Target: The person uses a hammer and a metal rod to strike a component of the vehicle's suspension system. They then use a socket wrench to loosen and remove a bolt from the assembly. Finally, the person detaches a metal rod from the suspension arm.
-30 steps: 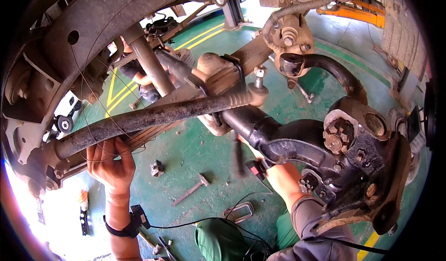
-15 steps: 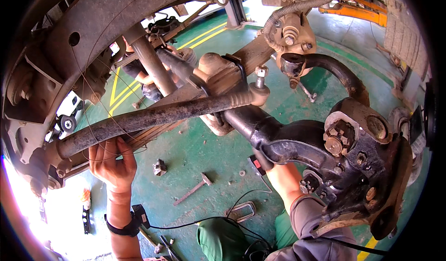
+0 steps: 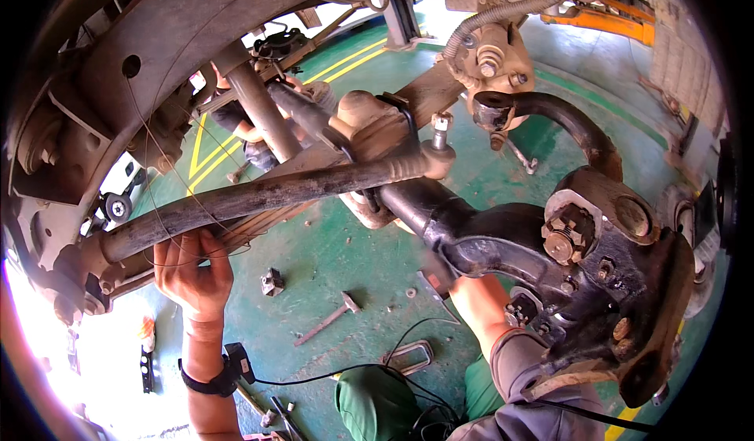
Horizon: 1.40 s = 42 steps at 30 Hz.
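My left hand [image 3: 194,276] reaches up at the lower left, its fingers bent against the underside of a long dark steering rod [image 3: 259,196]. Its fingertips are hidden behind the rod, and thin loose wire loops cross in front of them. Behind the rod runs a brown leaf spring [image 3: 428,95]. My right forearm [image 3: 481,311] goes up behind the black axle beam [image 3: 499,233]; the axle hides that hand and whatever it may hold. A dark box-shaped device [image 3: 434,284] sits at that wrist, blurred. The rod's threaded ball joint [image 3: 440,146] stands upright, apart from the curved steering arm [image 3: 577,109].
On the green floor lie a hammer [image 3: 328,318], a small metal block [image 3: 272,281] and a metal loop [image 3: 410,356]. Black cables run from both wrists past my green-trousered knees. The heavy steering knuckle [image 3: 605,284] fills the right side. Another person [image 3: 250,131] works beyond the shock absorber.
My right wrist has shifted slightly behind the axle, and its device is now blurred and tilted differently. My left hand stays at the rod. The view has moved a little.
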Each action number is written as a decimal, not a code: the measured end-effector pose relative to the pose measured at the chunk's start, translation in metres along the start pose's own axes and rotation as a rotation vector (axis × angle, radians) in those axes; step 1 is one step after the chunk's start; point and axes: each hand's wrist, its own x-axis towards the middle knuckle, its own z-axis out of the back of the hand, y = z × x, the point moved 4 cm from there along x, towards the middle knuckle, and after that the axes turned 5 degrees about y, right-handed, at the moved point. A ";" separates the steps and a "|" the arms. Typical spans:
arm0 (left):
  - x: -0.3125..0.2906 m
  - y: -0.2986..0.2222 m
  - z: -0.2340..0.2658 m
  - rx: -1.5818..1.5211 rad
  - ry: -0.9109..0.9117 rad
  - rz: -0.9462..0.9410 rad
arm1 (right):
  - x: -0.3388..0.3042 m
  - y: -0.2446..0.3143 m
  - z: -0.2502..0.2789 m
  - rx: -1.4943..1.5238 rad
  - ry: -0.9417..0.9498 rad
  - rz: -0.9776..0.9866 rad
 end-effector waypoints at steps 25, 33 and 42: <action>-0.003 0.002 -0.001 0.039 -0.025 0.014 | -0.002 -0.006 0.004 -0.018 -0.012 -0.012; -0.004 0.002 -0.002 -0.007 -0.036 0.004 | -0.003 -0.006 0.006 -0.013 -0.016 -0.012; -0.007 0.006 -0.002 0.012 -0.034 0.031 | 0.000 -0.008 0.004 -0.012 -0.008 -0.014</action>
